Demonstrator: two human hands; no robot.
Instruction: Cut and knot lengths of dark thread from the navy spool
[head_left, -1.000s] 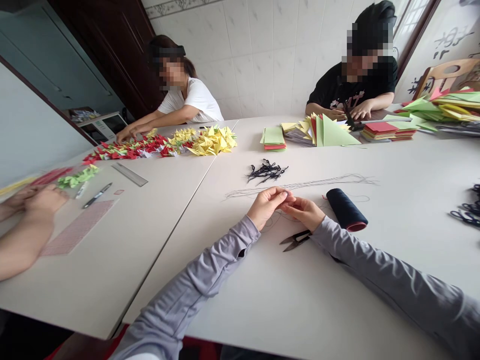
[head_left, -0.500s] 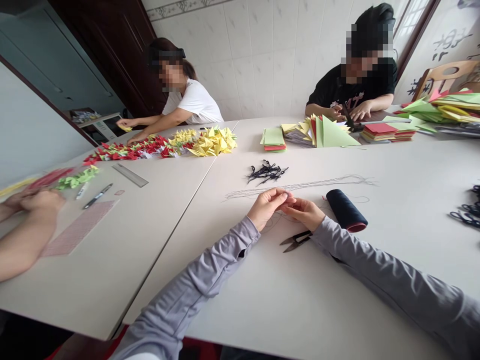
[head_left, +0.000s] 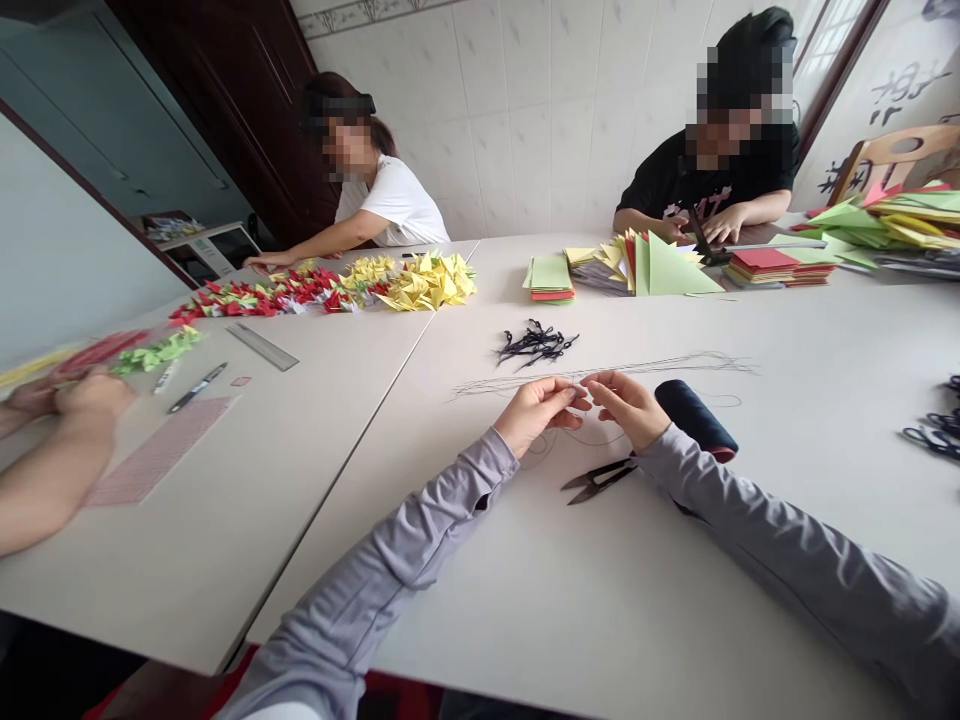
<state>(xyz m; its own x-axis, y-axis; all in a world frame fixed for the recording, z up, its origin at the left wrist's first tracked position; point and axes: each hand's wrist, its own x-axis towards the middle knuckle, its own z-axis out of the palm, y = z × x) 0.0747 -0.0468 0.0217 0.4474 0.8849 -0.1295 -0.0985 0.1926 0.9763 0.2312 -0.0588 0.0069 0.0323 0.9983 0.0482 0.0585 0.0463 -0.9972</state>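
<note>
2 hands, left hand [head_left: 535, 416] and right hand [head_left: 628, 408], meet with fingers [head_left: 571, 395] narrow, any thread held too fine to tell, dark thread spool [head_left: 696, 420] just right of them, thread snips [head_left: 598, 480] just below.

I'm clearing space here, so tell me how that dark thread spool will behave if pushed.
The dark thread spool lies on its side, so it will probably roll when pushed. Its rounded, smooth-looking surface may offer little grip, and it is likely fairly light for its size.
</note>
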